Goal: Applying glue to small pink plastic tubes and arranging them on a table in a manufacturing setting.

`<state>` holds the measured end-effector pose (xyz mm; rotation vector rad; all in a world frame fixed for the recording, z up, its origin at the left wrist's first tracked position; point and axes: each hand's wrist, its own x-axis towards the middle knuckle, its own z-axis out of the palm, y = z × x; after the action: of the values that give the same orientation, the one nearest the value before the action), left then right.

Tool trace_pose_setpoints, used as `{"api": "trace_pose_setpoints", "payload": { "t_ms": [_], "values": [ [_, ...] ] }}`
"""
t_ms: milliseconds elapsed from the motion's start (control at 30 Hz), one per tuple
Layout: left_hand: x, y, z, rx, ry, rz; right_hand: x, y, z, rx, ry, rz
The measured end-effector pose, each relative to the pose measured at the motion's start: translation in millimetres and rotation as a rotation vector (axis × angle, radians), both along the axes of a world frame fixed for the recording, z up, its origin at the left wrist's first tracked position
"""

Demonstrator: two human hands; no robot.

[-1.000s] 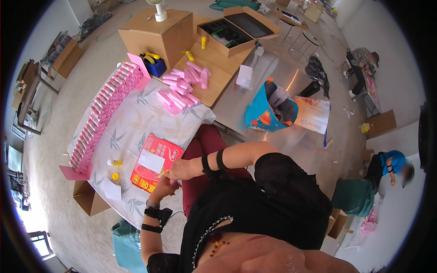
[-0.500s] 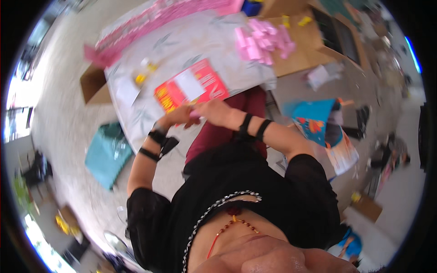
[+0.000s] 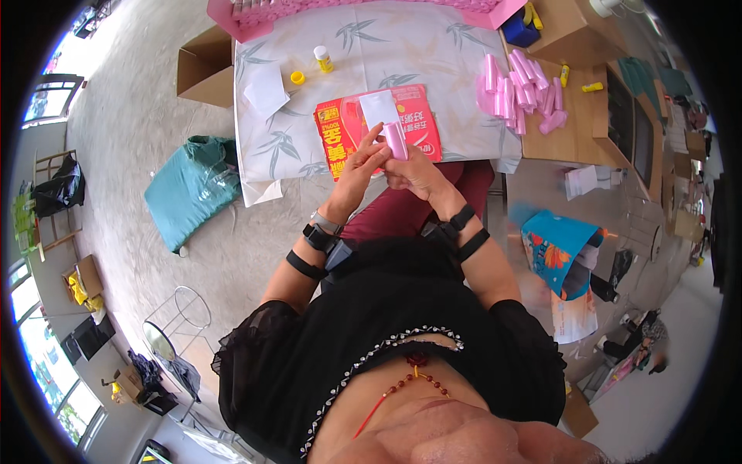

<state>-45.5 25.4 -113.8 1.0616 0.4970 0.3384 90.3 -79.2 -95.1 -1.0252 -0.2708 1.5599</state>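
Note:
A small pink plastic roll [image 3: 395, 141] stands tilted up between my two hands, over the near edge of a red printed card sheet [image 3: 425, 116]. My right hand [image 3: 417, 172] is closed around its lower end. The fingers of my left hand [image 3: 363, 164] are bent against its left side. Beyond the roll, a white paper slip [image 3: 377, 105] lies on the red sheet. Farther off on the patterned tablecloth [image 3: 309, 29] are a glue stick [image 3: 323, 60], its yellow cap [image 3: 297, 77] and some white paper [image 3: 267, 91].
Several pink rolls [image 3: 525, 93] are heaped at the table's right, beside yellow sticks [image 3: 592, 87] and a blue container [image 3: 520, 31]. A long pink tray [image 3: 255, 29] spans the far edge. A cardboard box [image 3: 205, 66] stands left, and a teal cushion [image 3: 189, 182] lies on the floor.
My hands have moved from the red sheet's lower edge up over it. The pink roll, mostly hidden before, now shows between them. The whole view has also turned and shifted.

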Motion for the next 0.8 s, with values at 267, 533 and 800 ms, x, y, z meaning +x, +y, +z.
{"api": "trace_pose_setpoints", "payload": {
  "t_ms": [267, 533, 800],
  "values": [
    [4, 11, -10, -0.036, 0.012, -0.138, -1, -9, -17, 0.102, 0.299, 0.045],
    [18, 8, -3, 0.432, 0.111, -0.141, 8, -18, -15, 0.061, -0.411, 0.191],
    [26, 17, 2, 0.796, 0.323, -0.126, 64, -11, -27, -0.017, -0.575, -0.007]
  ]
}}
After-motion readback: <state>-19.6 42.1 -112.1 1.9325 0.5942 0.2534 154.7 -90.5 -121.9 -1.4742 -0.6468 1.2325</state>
